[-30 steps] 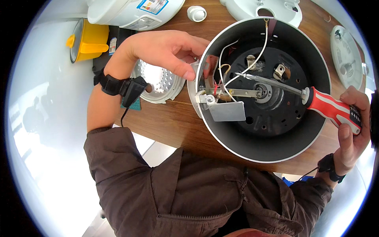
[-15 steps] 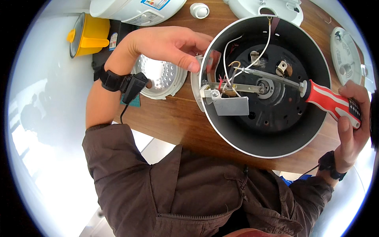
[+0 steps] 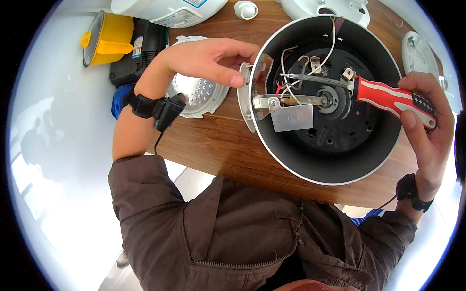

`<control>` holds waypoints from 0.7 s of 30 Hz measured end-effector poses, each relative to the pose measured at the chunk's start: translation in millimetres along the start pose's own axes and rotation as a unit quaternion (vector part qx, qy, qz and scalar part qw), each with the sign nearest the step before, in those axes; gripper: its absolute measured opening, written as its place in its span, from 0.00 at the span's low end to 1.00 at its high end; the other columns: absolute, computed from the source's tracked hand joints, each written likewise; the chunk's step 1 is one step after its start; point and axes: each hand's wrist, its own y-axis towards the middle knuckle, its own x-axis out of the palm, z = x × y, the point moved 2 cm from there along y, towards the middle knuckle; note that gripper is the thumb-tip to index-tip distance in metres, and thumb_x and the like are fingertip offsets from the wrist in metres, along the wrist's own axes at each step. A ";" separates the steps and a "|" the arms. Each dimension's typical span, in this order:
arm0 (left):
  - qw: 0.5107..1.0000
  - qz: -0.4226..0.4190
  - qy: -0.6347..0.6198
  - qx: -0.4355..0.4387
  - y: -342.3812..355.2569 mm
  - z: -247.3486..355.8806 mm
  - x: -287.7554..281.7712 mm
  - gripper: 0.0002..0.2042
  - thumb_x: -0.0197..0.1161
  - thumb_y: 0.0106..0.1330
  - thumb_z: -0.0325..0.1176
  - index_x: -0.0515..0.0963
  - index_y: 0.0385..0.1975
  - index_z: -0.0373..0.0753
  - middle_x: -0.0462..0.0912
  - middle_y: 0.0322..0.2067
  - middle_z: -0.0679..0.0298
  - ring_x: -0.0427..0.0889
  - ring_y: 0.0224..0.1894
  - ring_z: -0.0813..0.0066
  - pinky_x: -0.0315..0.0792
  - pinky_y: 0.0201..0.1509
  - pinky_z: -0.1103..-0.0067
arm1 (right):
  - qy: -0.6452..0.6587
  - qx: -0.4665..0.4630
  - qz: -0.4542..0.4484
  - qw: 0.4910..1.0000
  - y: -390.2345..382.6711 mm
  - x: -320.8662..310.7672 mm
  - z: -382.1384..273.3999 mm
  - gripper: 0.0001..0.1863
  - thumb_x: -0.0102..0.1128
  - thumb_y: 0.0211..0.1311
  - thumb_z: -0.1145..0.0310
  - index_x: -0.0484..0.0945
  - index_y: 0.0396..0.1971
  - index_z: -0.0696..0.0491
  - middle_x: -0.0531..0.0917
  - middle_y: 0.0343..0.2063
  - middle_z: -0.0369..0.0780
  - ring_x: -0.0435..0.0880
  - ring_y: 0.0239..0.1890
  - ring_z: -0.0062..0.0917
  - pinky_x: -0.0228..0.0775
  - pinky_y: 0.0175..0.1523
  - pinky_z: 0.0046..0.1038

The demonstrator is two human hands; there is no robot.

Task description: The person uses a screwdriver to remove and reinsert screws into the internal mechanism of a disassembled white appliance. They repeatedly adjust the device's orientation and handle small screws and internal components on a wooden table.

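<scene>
A round, dark-lined rice cooker shell sits before me with its inside showing. In its base are a metal lever bar, a flat metal plate, metal brackets and loose white wires. My left hand grips the white side panel at the shell's left wall, thumb outside and fingertips partly hidden behind it. In my right hand is the red-and-white handle of a screwdriver. Its shaft reaches left across the shell, the tip near the white wires; whether they touch I cannot tell.
Left of the shell lies a perforated metal disc. Farther back stand a yellow pot, a black box, a white appliance and a small white cap. White covers lie behind the shell and at far right.
The screwdriver has shifted left and slightly up over the shell, along with my right hand. My left hand keeps its hold on the panel. The whole view has shifted a little.
</scene>
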 end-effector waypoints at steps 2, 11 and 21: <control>1.000 0.011 -0.020 0.010 0.5 2.6 1.0 0.32 0.72 0.64 0.49 0.73 0.59 0.32 0.79 0.51 0.60 0.77 0.55 0.69 0.70 0.62 0.73 | -0.006 -0.004 0.004 1.000 1.5 -0.6 -1.0 0.24 0.64 0.64 0.53 0.76 0.53 0.53 0.81 0.48 0.42 0.83 0.50 0.31 0.74 0.55 0.28; 0.999 0.024 -0.002 0.044 8.8 -1.3 -1.7 0.30 0.74 0.61 0.48 0.74 0.55 0.33 0.76 0.46 0.63 0.74 0.52 0.72 0.68 0.60 0.75 | -0.013 -0.042 -0.003 0.999 -3.8 -2.2 -14.5 0.22 0.64 0.64 0.57 0.76 0.52 0.54 0.81 0.47 0.42 0.82 0.49 0.30 0.74 0.53 0.26; 0.997 0.018 0.044 0.062 10.4 5.9 -4.8 0.38 0.76 0.58 0.51 0.73 0.62 0.30 0.75 0.54 0.57 0.75 0.59 0.63 0.64 0.69 0.69 | -0.006 -0.064 -0.023 0.998 15.3 9.5 -22.2 0.20 0.64 0.64 0.63 0.76 0.52 0.56 0.81 0.47 0.43 0.82 0.48 0.28 0.76 0.50 0.24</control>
